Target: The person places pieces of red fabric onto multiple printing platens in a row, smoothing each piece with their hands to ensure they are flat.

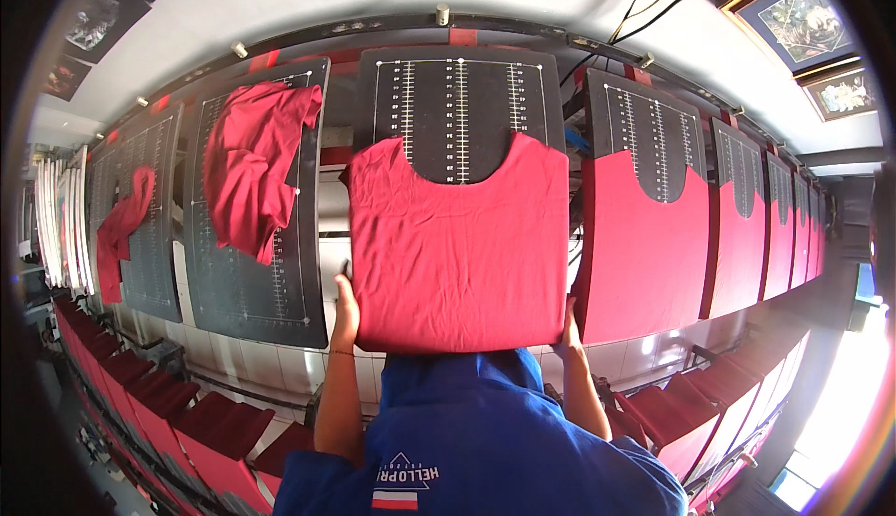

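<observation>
A row of black boards [280, 301] is stretching across the view, several carrying red cloth [644, 255]. The person is wearing a blue top [504, 432] and facing the middle board [490, 115]. A red garment [462, 264] is covering that board's lower part, its scooped neckline leaving the upper part bare. On the board to the left, a loose red piece [252, 161] is lying crumpled. The left hand [346, 311] and right hand [569, 331] are resting well apart at the garment's lower side edges; fingers are mostly hiding, so I cannot tell whether either is clamping. The person is probably fitting and straightening the garment; its faint creases are seemingly calling for an even pull at both sides. White numbered scales [462, 119] are running up the bare board, and pale lettering [427, 474] is showing upside down on the blue top, above a small red-and-white patch [395, 497].
</observation>
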A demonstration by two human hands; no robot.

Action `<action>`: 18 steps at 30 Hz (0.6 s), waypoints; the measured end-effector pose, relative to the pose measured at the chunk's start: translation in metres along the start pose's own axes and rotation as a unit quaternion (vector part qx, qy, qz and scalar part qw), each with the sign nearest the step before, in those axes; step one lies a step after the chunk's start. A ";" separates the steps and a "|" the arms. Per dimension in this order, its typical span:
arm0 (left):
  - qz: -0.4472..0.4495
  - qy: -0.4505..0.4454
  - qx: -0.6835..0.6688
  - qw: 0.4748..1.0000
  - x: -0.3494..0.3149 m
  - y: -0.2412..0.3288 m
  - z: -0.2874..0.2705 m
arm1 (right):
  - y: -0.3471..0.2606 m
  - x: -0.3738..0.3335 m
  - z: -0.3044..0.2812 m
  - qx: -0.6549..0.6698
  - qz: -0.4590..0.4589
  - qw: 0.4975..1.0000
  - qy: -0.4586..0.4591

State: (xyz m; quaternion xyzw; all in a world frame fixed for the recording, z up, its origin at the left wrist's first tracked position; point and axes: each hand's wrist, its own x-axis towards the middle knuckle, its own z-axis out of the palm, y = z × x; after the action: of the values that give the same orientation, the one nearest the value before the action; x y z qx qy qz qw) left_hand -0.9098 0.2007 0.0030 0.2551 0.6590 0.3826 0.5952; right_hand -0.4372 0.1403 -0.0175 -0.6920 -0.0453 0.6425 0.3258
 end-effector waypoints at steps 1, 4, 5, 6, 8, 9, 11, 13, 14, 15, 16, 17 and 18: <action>-0.098 -0.050 -0.180 0.978 0.000 -0.029 -0.014 | 0.019 -0.001 -0.007 0.043 -0.013 0.998 -0.045; -0.142 -0.090 -0.220 0.961 -0.016 -0.072 -0.023 | 0.058 0.024 -0.034 0.096 0.014 0.991 -0.097; -0.099 -0.081 -0.161 0.979 -0.016 -0.102 -0.032 | 0.053 0.022 -0.035 0.104 -0.001 0.988 -0.113; -0.103 -0.073 -0.187 0.974 -0.016 -0.100 -0.031 | 0.050 0.019 -0.039 0.118 -0.019 0.985 -0.122; -0.109 -0.052 -0.236 0.964 -0.018 -0.089 -0.030 | 0.046 0.009 -0.030 0.162 -0.041 0.981 -0.098; -0.096 -0.053 -0.237 0.965 -0.017 -0.091 -0.034 | 0.042 0.002 -0.020 0.192 -0.047 0.978 -0.063; -0.073 -0.056 -0.241 0.966 -0.019 -0.094 -0.042 | 0.045 0.003 -0.024 0.188 -0.040 0.978 -0.076; -0.085 -0.039 -0.267 0.959 -0.021 -0.098 -0.039 | 0.043 0.000 -0.025 0.147 -0.069 0.983 -0.081; -0.089 -0.031 -0.274 0.957 -0.022 -0.098 -0.037 | 0.039 -0.004 -0.025 0.107 -0.100 0.986 -0.080; -0.093 -0.024 -0.280 0.955 -0.022 -0.098 -0.036 | 0.035 -0.008 -0.025 0.067 -0.132 0.986 -0.080; -0.070 -0.034 -0.260 0.963 -0.022 -0.100 -0.038 | 0.031 -0.015 -0.023 0.061 -0.120 0.990 -0.047; -0.047 -0.043 -0.239 0.969 -0.021 -0.104 -0.041 | 0.024 -0.027 -0.017 0.054 -0.107 0.993 -0.014; -0.025 -0.052 -0.218 0.974 -0.021 -0.109 -0.044 | 0.017 -0.038 -0.009 0.047 -0.093 0.994 0.019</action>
State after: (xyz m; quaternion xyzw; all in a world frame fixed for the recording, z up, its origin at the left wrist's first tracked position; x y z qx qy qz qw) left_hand -0.9363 0.1126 -0.0729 0.1224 0.5338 0.4885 0.6793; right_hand -0.4410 0.1050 0.0059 -0.6807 -0.0737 0.5977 0.4171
